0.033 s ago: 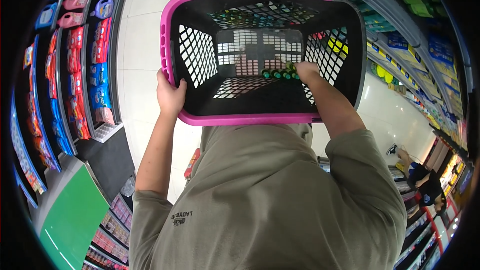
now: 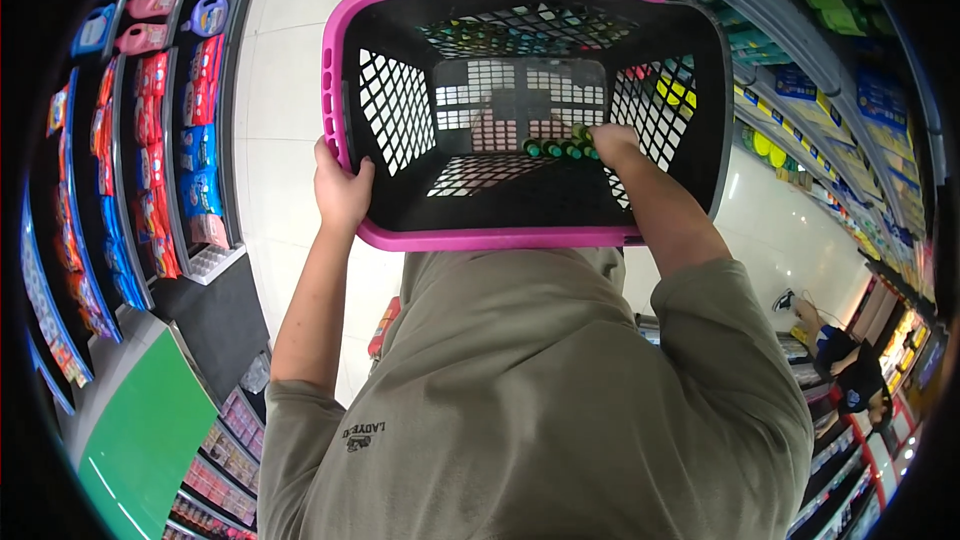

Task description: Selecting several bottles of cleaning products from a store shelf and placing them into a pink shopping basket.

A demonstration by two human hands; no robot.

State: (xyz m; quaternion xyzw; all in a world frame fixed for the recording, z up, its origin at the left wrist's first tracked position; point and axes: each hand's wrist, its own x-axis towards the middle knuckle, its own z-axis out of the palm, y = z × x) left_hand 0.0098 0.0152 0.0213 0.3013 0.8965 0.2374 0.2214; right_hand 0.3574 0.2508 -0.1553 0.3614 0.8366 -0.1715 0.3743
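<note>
- Shelves of red and blue detergent packs [image 2: 190, 155] stand to the left of the shopping basket [image 2: 520, 237]; shelves with green and yellow goods [image 2: 800, 100] run along its right.
- The left hand [image 2: 342, 190] is clamped on the basket's pink near-left rim.
- The right hand [image 2: 612, 143] reaches inside the basket, fingers closed on a row of green-capped items [image 2: 555, 149] at its floor.
- Pale floor [image 2: 275, 90] lies open left of the basket.

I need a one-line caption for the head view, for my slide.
Left hand grips pink-rimmed basket; right hand inside holds green-capped bottles.
</note>
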